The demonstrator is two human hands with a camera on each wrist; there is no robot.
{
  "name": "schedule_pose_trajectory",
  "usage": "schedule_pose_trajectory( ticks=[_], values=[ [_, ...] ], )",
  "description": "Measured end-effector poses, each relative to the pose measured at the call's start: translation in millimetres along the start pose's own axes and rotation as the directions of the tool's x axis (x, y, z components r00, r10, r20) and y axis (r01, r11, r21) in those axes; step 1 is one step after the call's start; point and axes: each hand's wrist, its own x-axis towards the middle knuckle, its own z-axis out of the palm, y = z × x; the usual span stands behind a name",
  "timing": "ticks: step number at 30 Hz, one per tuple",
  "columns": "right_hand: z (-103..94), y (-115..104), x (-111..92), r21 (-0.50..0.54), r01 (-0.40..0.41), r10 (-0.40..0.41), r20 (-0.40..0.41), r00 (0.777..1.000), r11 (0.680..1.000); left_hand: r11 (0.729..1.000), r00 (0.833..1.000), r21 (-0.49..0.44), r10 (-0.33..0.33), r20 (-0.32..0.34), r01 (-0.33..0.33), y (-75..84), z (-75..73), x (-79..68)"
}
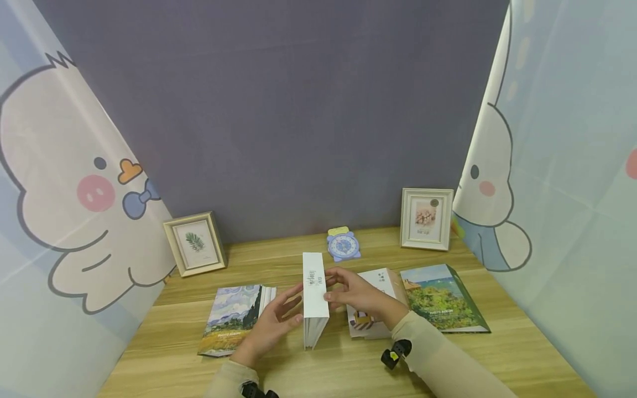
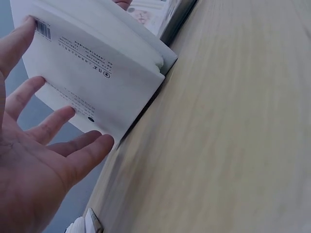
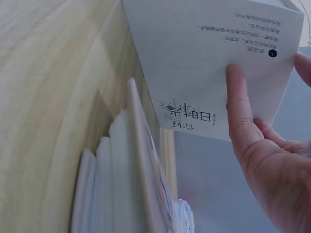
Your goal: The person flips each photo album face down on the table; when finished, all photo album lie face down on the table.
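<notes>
Wooden table (image 1: 517, 354) bearing the whole arrangement. Between my hands, the held white album (image 1: 314, 309) stands spine uppermost, presumably braced lest it topple or fan open. Painting-covered albums (image 1: 440, 301) lie flat to either side, apparently leaving working room; another white album (image 1: 380, 279) lies partly beneath my right wrist. Two picture frames (image 1: 426, 219) lean back, facing me. My left hand (image 1: 270, 327) is unclenched, fingers spread at the back cover; my right hand (image 1: 358, 293) lays extended fingers against the opposite cover. Smallest: blue clock (image 1: 343, 245).
</notes>
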Motion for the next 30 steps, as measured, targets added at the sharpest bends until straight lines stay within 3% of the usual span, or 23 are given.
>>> schedule_pose_trajectory(
  ticks=[4,10,16,30],
  values=[
    [-3.5,2.0,1.1,-0.007,-0.004,0.004,0.003,1.0,1.0,1.0,1.0,-0.011,-0.026,0.006,0.026,0.7,1.4,-0.6],
    [-6.1,3.8,2.2,-0.024,-0.033,0.033,-0.005,0.999,0.999,0.998,1.0,-0.061,0.007,0.019,-0.006,-1.1,0.8,0.0],
    [-6.5,3.3,0.7,-0.009,-0.05,0.05,-0.018,0.999,0.999,0.999,1.0,-0.035,0.002,0.011,-0.002,-1.8,1.0,-0.6],
    [-10.6,5.6,2.4,-0.082,-0.046,0.039,-0.079,0.996,0.996,0.996,0.996,0.018,-0.089,0.009,0.089,-1.7,0.7,-0.1]
  ],
)
